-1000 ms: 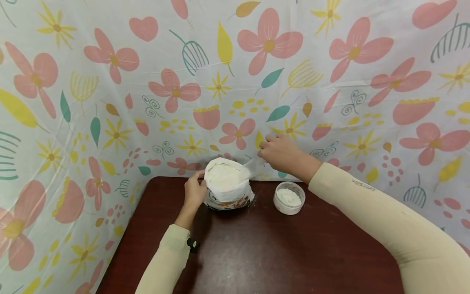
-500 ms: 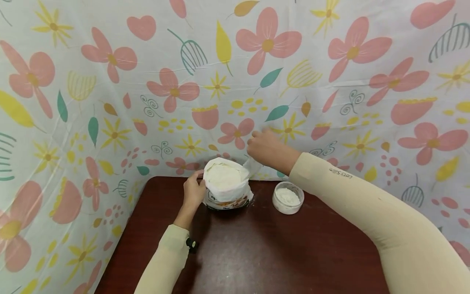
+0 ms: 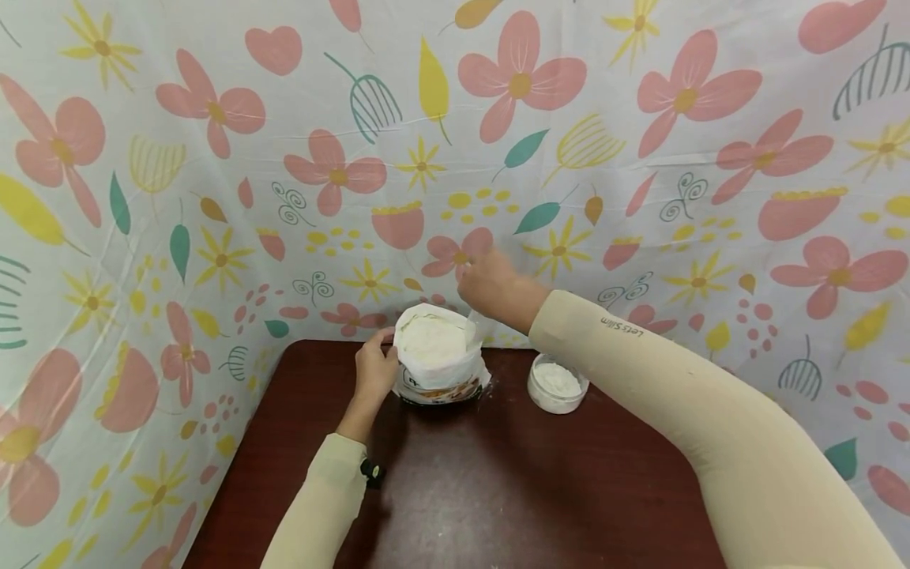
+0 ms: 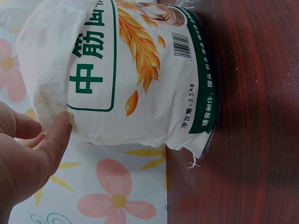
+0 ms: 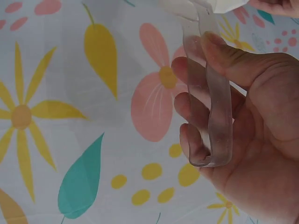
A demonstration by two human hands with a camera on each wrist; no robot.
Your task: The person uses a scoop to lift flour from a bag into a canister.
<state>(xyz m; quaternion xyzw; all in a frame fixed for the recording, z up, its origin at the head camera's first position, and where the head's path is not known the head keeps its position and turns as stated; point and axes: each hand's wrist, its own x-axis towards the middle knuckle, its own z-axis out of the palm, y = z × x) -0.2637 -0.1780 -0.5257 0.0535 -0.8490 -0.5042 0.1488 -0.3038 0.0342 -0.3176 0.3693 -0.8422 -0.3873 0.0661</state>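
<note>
Two hands at work on an upright, open bag (image 4: 140,112) of white powder (image 3: 429,340), standing on the dark surface (image 3: 462,498) near the floral cloth; L hand (image 3: 374,370) holds the bag's side by the rim, fingers bent against it; R hand (image 3: 500,289), blurred in head view, has fingers curled round a clear scoop's (image 5: 220,116) handle, its far end at the bag's R edge; tub (image 3: 556,405) w/ more powder sits to the R, apart from bag.
</note>
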